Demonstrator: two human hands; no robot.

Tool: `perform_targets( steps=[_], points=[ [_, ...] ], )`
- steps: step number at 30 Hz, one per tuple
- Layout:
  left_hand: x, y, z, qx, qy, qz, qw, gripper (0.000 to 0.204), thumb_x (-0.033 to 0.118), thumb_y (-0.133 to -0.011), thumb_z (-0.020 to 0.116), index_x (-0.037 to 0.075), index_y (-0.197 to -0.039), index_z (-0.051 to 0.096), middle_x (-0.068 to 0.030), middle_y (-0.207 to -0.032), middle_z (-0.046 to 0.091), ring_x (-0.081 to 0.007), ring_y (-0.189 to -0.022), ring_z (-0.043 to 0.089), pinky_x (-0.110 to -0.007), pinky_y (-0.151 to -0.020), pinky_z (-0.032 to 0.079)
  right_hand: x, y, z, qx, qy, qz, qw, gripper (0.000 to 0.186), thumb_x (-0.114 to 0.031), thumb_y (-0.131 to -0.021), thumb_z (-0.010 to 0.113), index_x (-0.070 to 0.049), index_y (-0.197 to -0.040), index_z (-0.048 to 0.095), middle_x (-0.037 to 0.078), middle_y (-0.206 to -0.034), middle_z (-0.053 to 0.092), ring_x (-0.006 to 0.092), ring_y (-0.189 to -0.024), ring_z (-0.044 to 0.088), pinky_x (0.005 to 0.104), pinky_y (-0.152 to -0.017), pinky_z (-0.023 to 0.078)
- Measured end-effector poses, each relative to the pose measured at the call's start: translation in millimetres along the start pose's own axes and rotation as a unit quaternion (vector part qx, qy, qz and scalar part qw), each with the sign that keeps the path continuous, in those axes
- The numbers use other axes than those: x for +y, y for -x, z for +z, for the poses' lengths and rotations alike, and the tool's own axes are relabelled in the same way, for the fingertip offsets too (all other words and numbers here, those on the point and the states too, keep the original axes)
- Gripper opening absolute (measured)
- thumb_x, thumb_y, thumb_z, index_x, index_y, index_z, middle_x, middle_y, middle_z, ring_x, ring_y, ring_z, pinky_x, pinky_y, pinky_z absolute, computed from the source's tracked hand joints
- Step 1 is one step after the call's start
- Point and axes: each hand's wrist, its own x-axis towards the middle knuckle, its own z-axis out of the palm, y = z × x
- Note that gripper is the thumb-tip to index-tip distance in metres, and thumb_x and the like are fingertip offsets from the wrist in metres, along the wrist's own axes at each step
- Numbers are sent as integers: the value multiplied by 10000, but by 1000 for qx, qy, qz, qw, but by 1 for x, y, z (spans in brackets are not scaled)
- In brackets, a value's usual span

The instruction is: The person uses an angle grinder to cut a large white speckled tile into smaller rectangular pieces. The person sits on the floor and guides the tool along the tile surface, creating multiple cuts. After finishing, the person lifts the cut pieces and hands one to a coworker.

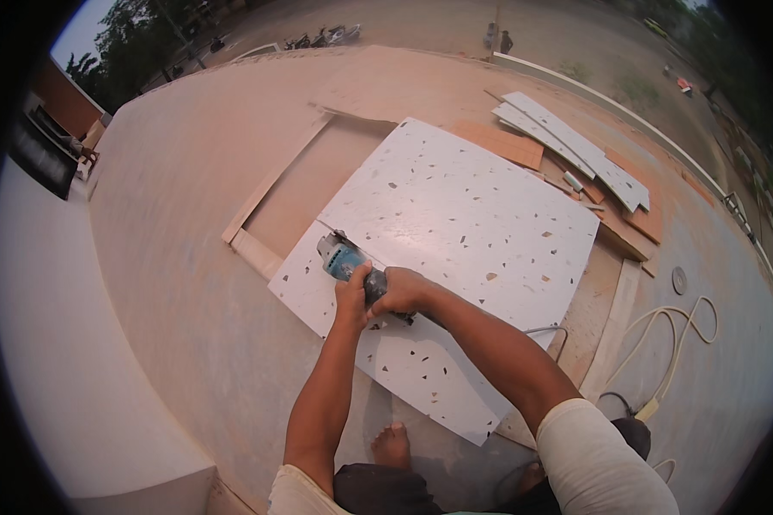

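Observation:
My left hand [350, 298] is wrapped round the body of a teal and black angle grinder [343, 260]. My right hand [400, 292] grips the same tool farther back, close beside the left. The grinder's head points to the far left, over a large white terrazzo slab [464, 206] speckled with dark chips. A thin dark line runs across the slab at the grinder's head and along its far side. Whether the disc is turning, I cannot tell. The hands hide part of the grinder's body.
A wooden frame [275, 176] lies under the slab. White speckled offcuts [567, 142] and orange boards [502, 143] are stacked at the far right. A pale cord [680, 330] loops at right, near a round disc [679, 280]. My bare foot [392, 446] is by the slab's near edge.

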Motion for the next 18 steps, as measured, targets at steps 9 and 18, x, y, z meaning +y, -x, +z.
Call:
perform_targets(
  steps=[9,18],
  points=[
    [1,2,1,-10,6,-12,1000,245,266,-855,697,39,-899,614,-41,-791,632,-157,-650,645,-305,-594,542,-2,0,-3,-22,14,9,1000,608,-425,-548,852,88,-831,687,235,-826,687,325,-772,680,380,-719,521],
    [9,5,4,-12,-5,-29,999,298,284,-841,705,21,-940,607,-59,-810,639,-174,-655,654,-304,-590,545,-5,-2,-6,-37,11,13,999,588,-422,-556,846,86,-813,694,217,-805,691,310,-740,687,363,-687,531]
  ],
)
